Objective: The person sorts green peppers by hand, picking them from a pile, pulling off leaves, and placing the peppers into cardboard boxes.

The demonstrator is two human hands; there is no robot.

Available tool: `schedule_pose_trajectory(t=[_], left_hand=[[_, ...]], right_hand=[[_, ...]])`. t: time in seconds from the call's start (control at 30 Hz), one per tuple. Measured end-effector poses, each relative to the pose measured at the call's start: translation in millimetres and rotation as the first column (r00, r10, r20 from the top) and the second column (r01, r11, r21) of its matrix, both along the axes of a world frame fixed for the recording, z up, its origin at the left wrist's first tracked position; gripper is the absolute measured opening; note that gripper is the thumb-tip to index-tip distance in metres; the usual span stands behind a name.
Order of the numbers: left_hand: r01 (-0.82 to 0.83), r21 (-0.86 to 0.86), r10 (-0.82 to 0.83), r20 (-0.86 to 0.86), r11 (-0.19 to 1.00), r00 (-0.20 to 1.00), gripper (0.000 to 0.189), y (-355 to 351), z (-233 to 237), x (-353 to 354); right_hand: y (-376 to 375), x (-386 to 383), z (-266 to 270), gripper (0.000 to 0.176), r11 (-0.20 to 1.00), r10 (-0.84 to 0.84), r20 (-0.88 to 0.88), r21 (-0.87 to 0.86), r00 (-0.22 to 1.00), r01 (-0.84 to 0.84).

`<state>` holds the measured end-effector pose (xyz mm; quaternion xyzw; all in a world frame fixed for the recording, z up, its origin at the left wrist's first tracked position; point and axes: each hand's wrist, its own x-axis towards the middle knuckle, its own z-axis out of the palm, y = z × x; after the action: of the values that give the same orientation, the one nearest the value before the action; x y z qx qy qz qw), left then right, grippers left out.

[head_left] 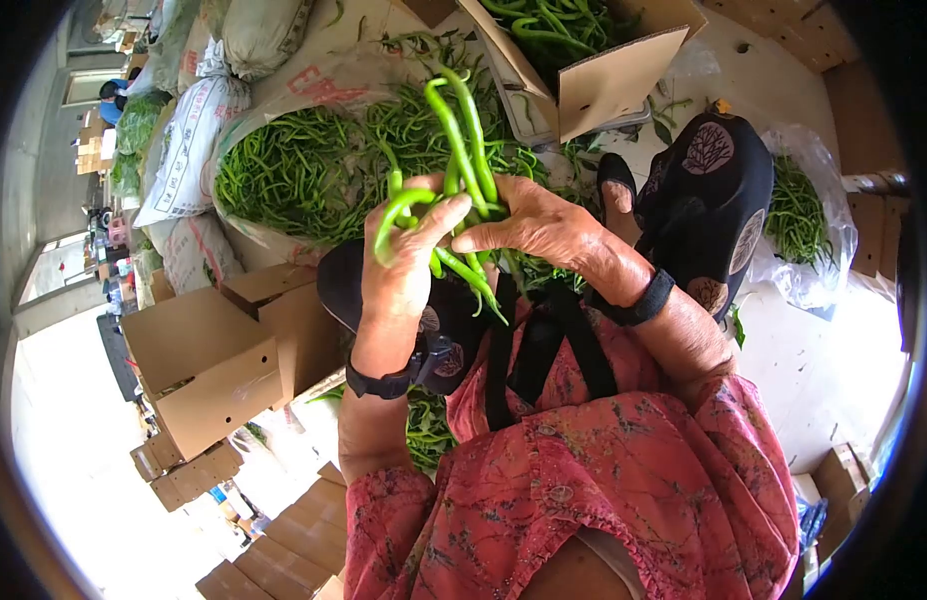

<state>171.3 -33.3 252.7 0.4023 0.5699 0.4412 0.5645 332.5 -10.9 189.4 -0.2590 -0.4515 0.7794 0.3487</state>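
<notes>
Several long green chili peppers (461,130) are gathered between my two hands, some pointing up past the fingers and others hanging below. My left hand (408,240) is closed around part of the bunch, with a curled pepper (395,215) sticking out at its side. My right hand (543,222) pinches the same bunch from the other side, thumb pressed against the stems. Some fingers are hidden behind the peppers. Beneath and beyond the hands, a large pile of green peppers (283,170) lies on an opened plastic sack (318,85).
A cardboard box (623,85) of larger green peppers stands at the top. Another box (213,370) is at left, near full white sacks (193,140). At right, a clear bag (833,200) holds more peppers. My bent knee (708,190) is beside the right arm.
</notes>
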Motion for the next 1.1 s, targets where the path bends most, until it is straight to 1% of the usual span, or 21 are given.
schedule_pose_trajectory(t=[0.07,0.13,0.2,0.23,0.27,0.3,0.33,0.37,0.4,0.47,0.5,0.53,0.6,0.67,0.73,0.8,0.87,0.93,1.0,1.07,1.1], left_hand=[[0.079,-0.081,-0.058,0.239,0.994,0.969,0.030,1.5,8.2,-7.9],[0.039,-0.060,-0.025,0.225,0.997,0.974,0.032,3.1,2.3,-17.6],[0.010,-0.055,-0.003,0.132,0.998,0.991,0.029,0.2,7.6,-15.3],[-0.004,-0.021,0.004,0.003,1.000,1.000,0.027,0.5,8.7,-14.6],[-0.009,-0.016,0.009,0.002,1.000,1.000,0.027,1.1,9.9,-11.2],[-0.038,0.051,0.042,-0.080,0.998,0.996,0.027,1.2,11.0,-6.1],[-0.060,0.121,0.079,-0.159,0.991,0.984,0.027,1.3,10.8,-1.1],[-0.125,0.139,0.148,-0.174,0.982,0.973,0.028,0.9,6.3,2.3],[-0.126,0.142,0.150,-0.175,0.982,0.973,0.028,0.2,6.0,-3.2],[0.037,-0.011,-0.038,-0.130,0.999,0.991,0.025,-0.2,10.4,-21.0],[0.070,-0.015,-0.071,-0.106,0.997,0.992,0.023,-1.5,16.5,-25.6],[0.056,-0.022,-0.057,-0.054,0.998,0.997,0.024,-2.7,21.0,-31.2],[0.015,-0.036,-0.009,0.157,0.999,0.988,0.028,-4.5,35.3,-44.8],[-0.039,0.037,0.026,0.311,0.999,0.950,0.028,-5.3,42.5,-62.1],[-0.170,0.147,0.095,0.418,0.974,0.903,0.028,-8.9,44.4,-63.9],[-0.167,0.173,0.073,0.453,0.971,0.889,0.029,-13.2,45.2,-70.0],[-0.138,0.148,0.075,0.369,0.979,0.926,0.030,-18.3,47.7,-77.9],[-0.191,0.150,0.130,0.339,0.970,0.932,0.030,-23.3,48.0,-84.2],[-0.293,0.131,0.215,0.421,0.947,0.881,0.028,-23.8,43.0,-91.4],[-0.311,0.142,0.219,0.449,0.940,0.866,0.028,-27.3,43.4,-92.9],[-0.316,0.184,0.219,0.411,0.931,0.885,0.027,-30.0,44.2,-91.7]], right_hand=[[4.0,5.6,-0.5,0.040,0.998,0.061,0.050,0.014,0.997,-0.061],[8.2,10.3,6.2,0.033,0.987,0.082,0.005,-0.140,0.997,-0.080],[1.8,0.3,11.4,0.032,0.985,0.052,-0.036,-0.163,0.998,-0.058],[-1.6,-6.5,6.5,0.031,0.986,-0.038,-0.035,-0.165,0.999,0.031],[-3.3,-12.9,0.3,0.031,0.979,-0.129,-0.033,-0.165,0.991,0.122],[-3.5,-20.3,1.0,0.030,0.958,-0.189,-0.030,-0.224,0.982,0.178],[-7.7,-27.7,5.5,0.031,0.927,-0.344,-0.081,-0.187,0.936,0.325],[-8.1,-30.3,9.1,0.029,0.908,-0.383,-0.086,-0.221,0.920,0.357],[-8.2,-31.2,11.8,0.027,0.885,-0.423,-0.089,-0.257,0.902,0.389],[1.0,-17.8,30.4,0.021,0.879,-0.325,-0.105,-0.400,0.940,0.259],[9.0,-14.6,24.4,0.016,0.862,-0.297,-0.150,-0.467,0.943,0.197],[13.9,-12.4,21.5,0.018,0.879,-0.297,-0.213,-0.442,0.931,0.179],[17.2,-11.8,21.4,0.023,0.883,-0.248,-0.331,-0.464,0.911,0.072],[16.8,-17.7,17.5,0.025,0.887,-0.215,-0.325,-0.460,0.921,0.045],[18.0,-25.3,18.0,0.027,0.855,-0.157,-0.461,-0.507,0.874,-0.114],[17.6,-29.5,11.3,0.025,0.844,-0.150,-0.465,-0.519,0.872,-0.132],[17.4,-28.4,4.2,0.026,0.883,-0.071,-0.512,-0.432,0.856,-0.185],[14.8,-25.9,13.0,0.031,0.919,-0.073,-0.395,-0.384,0.916,-0.092],[13.5,-30.9,17.9,0.031,0.983,-0.145,-0.143,-0.130,0.979,0.127],[12.2,-35.2,27.5,0.029,0.987,-0.137,-0.097,-0.094,0.986,0.128],[12.2,-36.9,31.0,0.028,0.970,-0.178,-0.111,-0.188,0.978,0.155]])
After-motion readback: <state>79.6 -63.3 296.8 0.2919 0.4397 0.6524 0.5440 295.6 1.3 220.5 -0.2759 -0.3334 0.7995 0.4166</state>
